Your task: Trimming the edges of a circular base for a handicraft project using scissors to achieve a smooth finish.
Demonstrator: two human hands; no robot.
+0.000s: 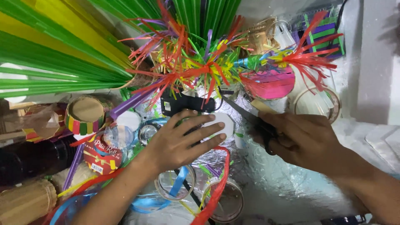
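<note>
Two hands meet mid-frame: your left hand (183,139) lies flat, fingers spread, pressing a white foam piece (221,123) onto the foil-covered surface (283,183), while your right hand (302,139) is clamped round a knife (246,114) whose blade points up-left toward the foam. This looks like the cutting step; the next stroke likely needs the blade clear of your left fingertips. Room is tight: tape rolls (177,183) crowd the bottom, coloured straw decorations (196,62) the top. Bare foil opens lower right.
</note>
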